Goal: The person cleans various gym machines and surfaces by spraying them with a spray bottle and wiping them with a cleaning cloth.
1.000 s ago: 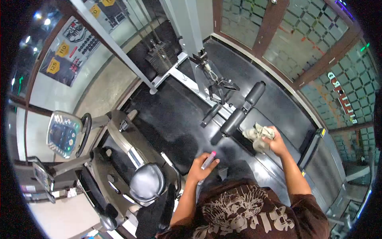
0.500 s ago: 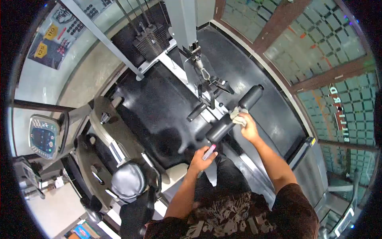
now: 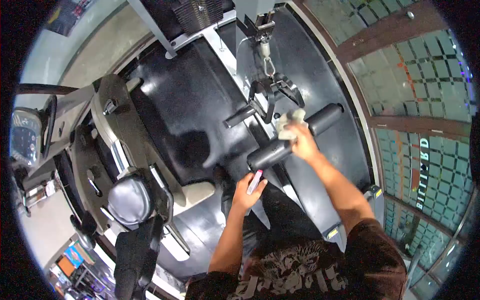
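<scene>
My right hand [image 3: 303,142] is closed on a pale, crumpled cloth [image 3: 290,125] and slightly blurred. The cloth lies against the machine's black padded roller [image 3: 272,154], between its near and far sections. My left hand [image 3: 247,192] is wrapped around a slim white object with a pink tip [image 3: 255,182], which resembles the top of a spray bottle. That hand is just below the roller's near end, and its grip hides the object's lower part. A black cable handle [image 3: 262,102] hangs from a metal carabiner [image 3: 269,66] beyond the cloth.
On the left stands an exercise machine with a round black seat [image 3: 130,200] and a console [image 3: 25,137]. A weight stack [image 3: 200,12] rises at the back. Frosted, patterned glass panels [image 3: 400,75] line the right side. Black matting [image 3: 190,105] covers the floor.
The view has shifted down and closer to the roller. My right hand and the cloth have moved slightly along the roller and blurred. My left hand keeps its hold on the pink-tipped object.
</scene>
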Tool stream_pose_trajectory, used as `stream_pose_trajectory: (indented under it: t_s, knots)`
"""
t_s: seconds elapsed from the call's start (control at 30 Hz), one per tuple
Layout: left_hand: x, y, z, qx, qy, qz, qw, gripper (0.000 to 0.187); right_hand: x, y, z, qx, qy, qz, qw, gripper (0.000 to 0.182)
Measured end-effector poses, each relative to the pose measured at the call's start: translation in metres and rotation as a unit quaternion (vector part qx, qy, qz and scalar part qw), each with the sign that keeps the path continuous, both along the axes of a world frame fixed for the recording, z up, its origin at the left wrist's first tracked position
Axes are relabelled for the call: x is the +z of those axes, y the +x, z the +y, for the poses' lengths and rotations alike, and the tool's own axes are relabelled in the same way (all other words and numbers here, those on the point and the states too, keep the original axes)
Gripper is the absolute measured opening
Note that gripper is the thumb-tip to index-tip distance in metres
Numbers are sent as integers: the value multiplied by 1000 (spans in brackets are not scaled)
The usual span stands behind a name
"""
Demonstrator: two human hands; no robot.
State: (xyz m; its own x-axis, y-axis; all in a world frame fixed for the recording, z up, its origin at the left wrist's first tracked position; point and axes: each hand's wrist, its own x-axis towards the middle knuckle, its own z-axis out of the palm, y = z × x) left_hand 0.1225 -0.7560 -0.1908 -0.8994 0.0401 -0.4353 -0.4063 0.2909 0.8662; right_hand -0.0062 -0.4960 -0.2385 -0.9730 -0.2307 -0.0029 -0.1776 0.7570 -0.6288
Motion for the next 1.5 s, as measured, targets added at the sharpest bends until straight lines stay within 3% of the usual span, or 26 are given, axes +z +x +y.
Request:
stream_pose_trajectory:
  t_s: [0.1,0.13,0.2,0.23,0.33,0.43,0.5,0.57,0.63,0.67,0.73,0.77,0.8,0.9,1.03,1.1,1.2,1.23,1.3,1.37,1.4,1.43,1.5]
  knots:
    - [0,3,-19,31,25,-5,999,26,-31,39,-41,8,56,9,998,48]
    - [-5,10,-26,64,32,-2,997,25,-40,50,-59,-13,-18,-29,999,42]
    - [7,10,-41,112,58,-44,991,18,-51,75,-97,56,-36,-29,997,34]
    - [0,15,-50,141,101,-58,983,14,-50,87,-117,145,19,9,989,31]
    - [21,-1,-66,133,38,-75,988,16,-42,93,-145,275,8,64,959,37]
    - [30,-10,-72,161,69,-68,982,20,-10,50,-110,201,-110,7,973,36]
    - [12,1,-84,128,49,-13,990,17,-6,8,-74,166,-98,13,981,37]
    - [4,7,-90,118,63,-15,991,17,-9,-11,-53,35,17,43,998,43]
    - [5,6,-92,125,83,-37,988,15,-30,12,-56,53,46,-8,997,46]
    - [2,7,-95,118,87,-33,989,14,-33,27,-68,76,7,67,995,46]
    - [-13,15,-101,96,74,-7,993,15,-34,79,-102,52,0,11,999,46]
    - [-17,13,-104,92,78,-19,993,16,-42,103,-116,63,-79,-5,995,49]
    - [-16,11,-106,90,81,-30,992,16,-17,106,-134,121,-59,-30,990,50]
    - [-31,14,-117,86,107,-45,990,18,-14,128,-145,198,-136,-136,961,46]
    - [-49,16,-138,92,143,-58,984,19,-13,86,-66,36,-63,61,995,44]
    - [-59,13,-152,41,97,-12,994,20,1,52,-50,-50,158,97,981,40]
    - [-70,13,-162,55,118,-23,991,20,-47,77,-66,-193,13,23,981,41]
    - [-72,13,-164,55,118,-32,991,19,-52,88,-82,-96,75,103,987,44]
    - [-75,12,-166,45,122,-27,991,19,-60,123,-128,-23,-24,92,995,41]
    - [-72,8,-166,24,118,-25,992,19,-61,154,-158,-32,-55,49,997,45]
    - [-72,8,-165,23,129,-28,991,19,-51,160,-163,37,-21,-17,999,49]
    - [-73,9,-165,23,139,-31,990,19,-45,168,-164,113,-64,-138,982,50]
    - [-73,8,-170,12,148,-36,988,19,-17,161,-152,211,-54,-120,969,52]
